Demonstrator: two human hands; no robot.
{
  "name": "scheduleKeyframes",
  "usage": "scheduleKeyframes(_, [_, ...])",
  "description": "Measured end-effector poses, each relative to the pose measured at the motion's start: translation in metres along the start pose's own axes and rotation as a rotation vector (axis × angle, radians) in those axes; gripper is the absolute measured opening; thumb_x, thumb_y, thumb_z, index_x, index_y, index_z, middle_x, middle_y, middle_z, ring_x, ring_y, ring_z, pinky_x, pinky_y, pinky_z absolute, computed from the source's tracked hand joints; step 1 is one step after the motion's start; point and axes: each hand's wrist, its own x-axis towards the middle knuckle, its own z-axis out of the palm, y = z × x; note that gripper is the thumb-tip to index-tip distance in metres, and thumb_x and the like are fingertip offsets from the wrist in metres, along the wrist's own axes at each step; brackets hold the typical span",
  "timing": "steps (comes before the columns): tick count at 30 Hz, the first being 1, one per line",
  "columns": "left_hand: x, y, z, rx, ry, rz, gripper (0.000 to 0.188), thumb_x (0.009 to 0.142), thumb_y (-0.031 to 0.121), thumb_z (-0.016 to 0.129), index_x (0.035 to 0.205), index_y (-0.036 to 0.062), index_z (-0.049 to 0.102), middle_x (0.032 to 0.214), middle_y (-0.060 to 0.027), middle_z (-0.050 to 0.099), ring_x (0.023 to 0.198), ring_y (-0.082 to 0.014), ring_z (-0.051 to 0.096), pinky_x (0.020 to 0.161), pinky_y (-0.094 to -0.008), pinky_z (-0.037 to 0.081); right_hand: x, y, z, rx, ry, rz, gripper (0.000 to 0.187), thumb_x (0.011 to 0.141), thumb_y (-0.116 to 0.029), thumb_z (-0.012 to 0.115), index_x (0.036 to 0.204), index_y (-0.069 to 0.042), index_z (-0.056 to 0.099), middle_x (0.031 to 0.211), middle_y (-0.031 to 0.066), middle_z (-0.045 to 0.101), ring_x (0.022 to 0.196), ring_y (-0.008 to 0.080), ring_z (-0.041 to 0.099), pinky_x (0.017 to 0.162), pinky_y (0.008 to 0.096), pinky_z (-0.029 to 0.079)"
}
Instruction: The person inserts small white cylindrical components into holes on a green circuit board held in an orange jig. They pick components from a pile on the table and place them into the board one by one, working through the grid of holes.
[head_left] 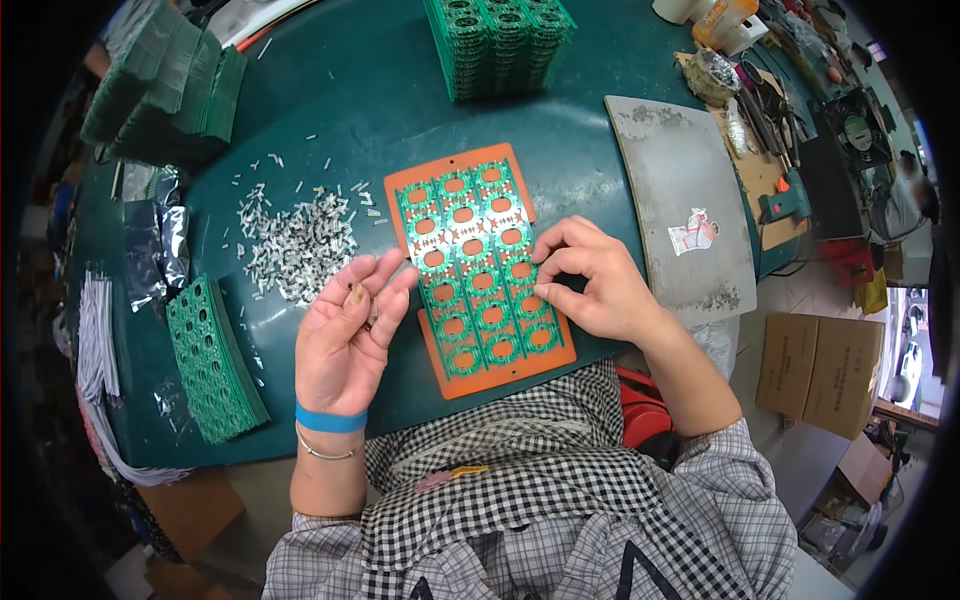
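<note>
A green circuit board panel (483, 282) with rows of oval openings lies on an orange fixture plate (457, 385) in front of me. Palm up beside the plate's left edge is my left hand (352, 325), fingers curled around a few small dark parts too tiny to name. My right hand (590, 278) rests at the panel's right edge. Its thumb and index fingertip come together there in a pinch, and whatever is between them is too small to make out. A loose heap of small white pieces (300, 245) lies just beyond my left hand.
Stacks of green panels stand at the far left (165, 90), the back (500, 45) and the near left (213, 360). White wires (97, 340) hang over the left edge. A grey board (680, 200) lies right, beside tools and a green glue gun (785, 203). Cardboard boxes (820, 370) sit lower right.
</note>
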Motion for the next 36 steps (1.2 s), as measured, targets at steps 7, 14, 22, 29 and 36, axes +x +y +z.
scheduleKeyframes(7, [-0.006,-0.015,0.000,0.142,0.064,-0.017,0.027,0.103,0.012,0.051,0.127,0.0011,0.055,0.120,-0.0151,0.066,0.069,-0.0127,0.058,0.056,-0.0213,0.045,0.000,0.003,0.000,-0.004,0.008,0.010,0.014,0.073,-0.002,0.076,0.080,-0.001,0.065,0.095,0.0070,0.064,0.093,0.0242,0.061,0.080,0.0355,0.050])
scheduleKeyframes(14, [-0.012,-0.023,-0.009,0.227,-0.009,-0.015,0.020,0.103,0.016,0.052,0.116,0.0023,0.059,0.101,-0.0117,0.071,0.052,-0.0103,0.047,0.048,-0.0214,0.035,0.001,0.002,-0.001,0.008,-0.004,-0.004,0.014,0.072,-0.001,0.076,0.080,-0.001,0.065,0.095,0.0071,0.064,0.092,0.0242,0.060,0.080,0.0357,0.050])
scheduleKeyframes(22, [-0.016,-0.028,0.018,0.324,0.036,-0.108,0.016,0.100,0.015,0.058,0.104,-0.0006,0.062,0.095,-0.0153,0.072,0.058,-0.0110,0.055,0.048,-0.0195,0.036,0.005,-0.005,0.001,-0.106,0.001,-0.120,0.015,0.070,0.001,0.076,0.082,-0.002,0.067,0.093,0.0066,0.062,0.091,0.0260,0.060,0.078,0.0359,0.052])
scheduleKeyframes(29, [-0.019,-0.045,0.013,0.578,0.008,-0.054,0.008,0.094,0.004,0.065,0.100,-0.0013,0.064,0.089,-0.0119,0.071,0.061,-0.0069,0.054,0.051,-0.0192,0.040,0.006,-0.008,0.000,-0.154,-0.030,-0.177,0.021,0.066,0.000,0.079,0.084,-0.003,0.069,0.088,0.0060,0.063,0.087,0.0258,0.062,0.074,0.0356,0.053])
scheduleKeyframes(36, [-0.018,-0.059,0.031,0.588,0.028,-0.122,0.012,0.096,0.003,0.062,0.106,-0.0024,0.064,0.090,-0.0104,0.071,0.061,-0.0055,0.054,0.053,-0.0189,0.041,0.004,-0.047,0.007,0.029,0.046,-0.305,0.023,0.065,-0.006,0.081,0.086,-0.005,0.071,0.090,0.0047,0.064,0.084,0.0251,0.063,0.071,0.0371,0.052])
